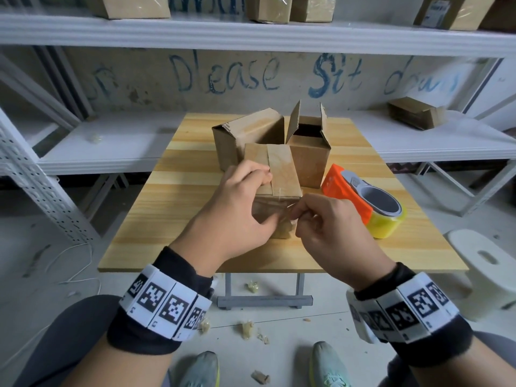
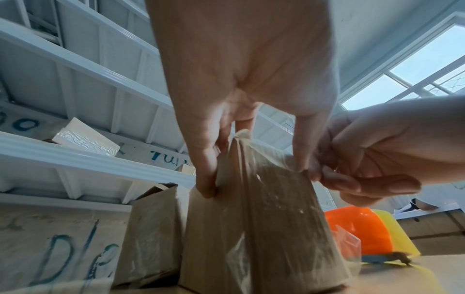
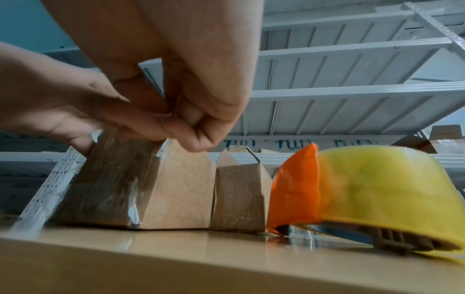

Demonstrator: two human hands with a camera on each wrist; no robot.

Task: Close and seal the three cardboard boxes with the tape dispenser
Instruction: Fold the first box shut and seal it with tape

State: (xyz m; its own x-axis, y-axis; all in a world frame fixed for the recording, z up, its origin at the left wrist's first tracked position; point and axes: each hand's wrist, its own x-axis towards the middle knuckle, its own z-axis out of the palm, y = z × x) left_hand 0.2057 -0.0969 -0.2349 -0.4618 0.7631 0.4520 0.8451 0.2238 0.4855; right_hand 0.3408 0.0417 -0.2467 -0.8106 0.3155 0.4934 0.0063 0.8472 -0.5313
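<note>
We see 3 brown cardboard boxes on a pale wooden slatted table (image 1: 195,219). The left hand (image 1: 237,208) grips the nearest small brown cardboard box (image 1: 282,174), fingers curled over its top left edge and thumb against its near face. That box's flaps are down, with clear tape running over the top.

The right hand (image 1: 332,227) sits just right of the left hand, at the box's near top edge. Its thumb and forefinger are pinched together on a loose end of clear tape (image 3: 161,153) at the box corner; the other fingers are curled in.

Beyond the left hand's fingers lies a larger brown cardboard box (image 1: 245,135), tipped on its side, touching the near box. Beyond the right hand stands a 3rd brown cardboard box (image 1: 307,160), upright, its top flaps standing open.

Just right of the right hand, the orange plastic tape dispenser (image 1: 343,191) with its yellowish roll of tape (image 1: 388,224) rests on the table, held by neither hand.

A white plastic stool (image 1: 485,263) stands on the floor to the right.
</note>
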